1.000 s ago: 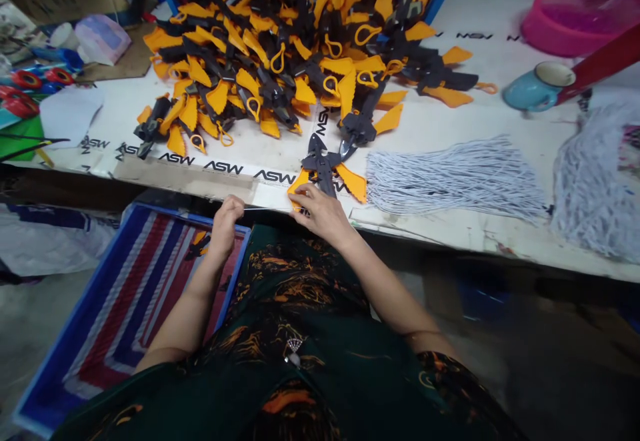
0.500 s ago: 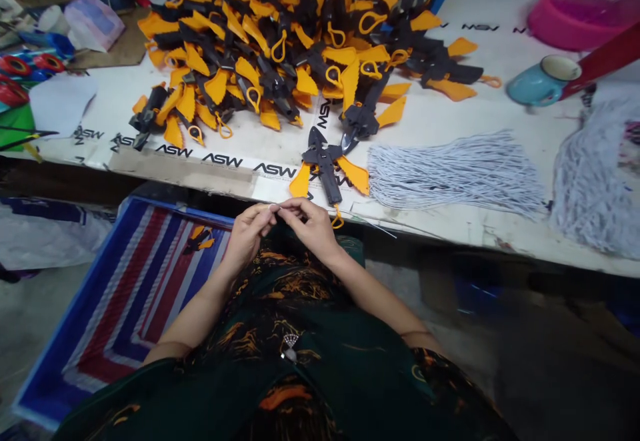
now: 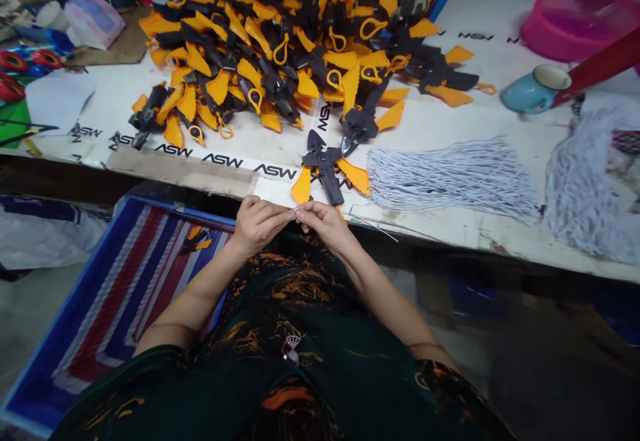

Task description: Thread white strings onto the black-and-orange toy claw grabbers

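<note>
My left hand [image 3: 260, 226] and my right hand [image 3: 323, 222] meet at the table's front edge, both closed in a pinch with fingertips touching. What they pinch is too small to make out. Just beyond them lies a black plastic toy [image 3: 326, 171] with a pointed nose and orange wings; its orange loop is mostly hidden by my right hand. A thin white string [image 3: 375, 225] sticks out to the right past that hand, over the table edge. Farther right, a flat bundle of white strings [image 3: 450, 177] lies on the table.
A big heap of black-and-orange toys [image 3: 270, 61] covers the table's back. To the right are a blue mug [image 3: 533, 94], a pink basin [image 3: 575, 24] and more white string [image 3: 575, 187]. Below left, a blue-rimmed bin [image 3: 65, 301] with striped lining holds one small toy [image 3: 196, 239].
Both hands have shifted slightly right, and their fingertips now meet in front of the toy's orange loop. The left hand has turned with its back more upward.
</note>
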A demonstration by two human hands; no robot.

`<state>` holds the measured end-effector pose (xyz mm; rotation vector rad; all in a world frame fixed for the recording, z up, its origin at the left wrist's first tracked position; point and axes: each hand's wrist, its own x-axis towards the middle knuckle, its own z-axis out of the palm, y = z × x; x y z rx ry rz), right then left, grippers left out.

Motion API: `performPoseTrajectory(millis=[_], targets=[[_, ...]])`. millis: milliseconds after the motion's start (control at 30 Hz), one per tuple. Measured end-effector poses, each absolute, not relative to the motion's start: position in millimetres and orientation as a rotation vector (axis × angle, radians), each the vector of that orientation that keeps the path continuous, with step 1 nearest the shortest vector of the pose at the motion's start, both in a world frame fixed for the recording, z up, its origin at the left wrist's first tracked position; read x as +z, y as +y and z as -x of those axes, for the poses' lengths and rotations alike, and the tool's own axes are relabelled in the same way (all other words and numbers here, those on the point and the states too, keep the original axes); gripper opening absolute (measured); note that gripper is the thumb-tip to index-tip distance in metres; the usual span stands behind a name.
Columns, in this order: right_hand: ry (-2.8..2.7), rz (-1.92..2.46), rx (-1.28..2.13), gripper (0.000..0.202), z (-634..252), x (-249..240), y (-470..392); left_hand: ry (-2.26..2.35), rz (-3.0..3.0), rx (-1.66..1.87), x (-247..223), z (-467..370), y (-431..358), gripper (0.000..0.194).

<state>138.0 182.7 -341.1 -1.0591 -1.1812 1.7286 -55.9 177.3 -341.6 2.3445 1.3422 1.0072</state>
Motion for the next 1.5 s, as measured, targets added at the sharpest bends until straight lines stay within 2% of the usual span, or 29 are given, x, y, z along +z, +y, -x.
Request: performPoseTrajectory(millis=[100, 167, 267, 367, 500, 633, 700, 767, 900, 1033, 1100, 1200, 1300, 1367, 1500], targets=[[-1.282, 1.063, 1.618, 0.038, -137, -344, 178, 1.368, -2.174, 1.165, -343, 48, 172, 0.021], [-1.402, 1.098, 1.382, 0.031, -135, -345, 173, 1.372, -1.945, 1.207, -342, 42, 170, 0.027], [-1.628, 1.074, 0.934, 0.019, -135, -343, 168, 1.251, -1.515, 1.107, -343, 38, 170, 0.038], [-1.776, 0.994, 0.762, 0.018, -138, -340, 168, 1.143, -1.293, 1.017, -345, 39, 173, 0.042], [-1.735, 1.022, 1.002, 0.02, -143, -337, 176, 1.216, -1.402, 1.011, -342, 43, 177, 0.032], [-1.486, 1.143, 1.424, 0.033, -146, -340, 182, 1.174, -1.587, 1.076, -336, 43, 179, 0.026], [-1.424, 1.166, 1.513, 0.035, -145, -342, 182, 1.155, -1.626, 1.093, -335, 41, 180, 0.026], [-1.418, 1.17, 1.481, 0.031, -143, -344, 180, 1.179, -1.602, 1.093, -336, 38, 179, 0.026], [-1.523, 1.159, 1.208, 0.018, -138, -345, 173, 1.204, -1.362, 1.052, -344, 32, 176, 0.032], [-1.716, 1.086, 0.931, 0.016, -141, -343, 171, 1.229, -1.379, 1.071, -350, 29, 173, 0.035], [-1.763, 1.072, 0.949, 0.017, -145, -339, 174, 1.294, -1.61, 1.149, -350, 31, 173, 0.029], [-1.707, 1.1, 1.247, 0.024, -151, -333, 182, 1.311, -2.016, 1.224, -349, 38, 175, 0.022], [-1.646, 1.099, 1.495, 0.032, -155, -328, 187, 1.292, -2.18, 1.216, -347, 42, 178, 0.018], [-1.656, 1.086, 1.452, 0.029, -155, -327, 186, 1.292, -2.079, 1.243, -346, 40, 178, 0.02], [-1.68, 1.037, 1.125, 0.018, -148, -331, 178, 1.226, -1.464, 1.209, -346, 28, 175, 0.03]])
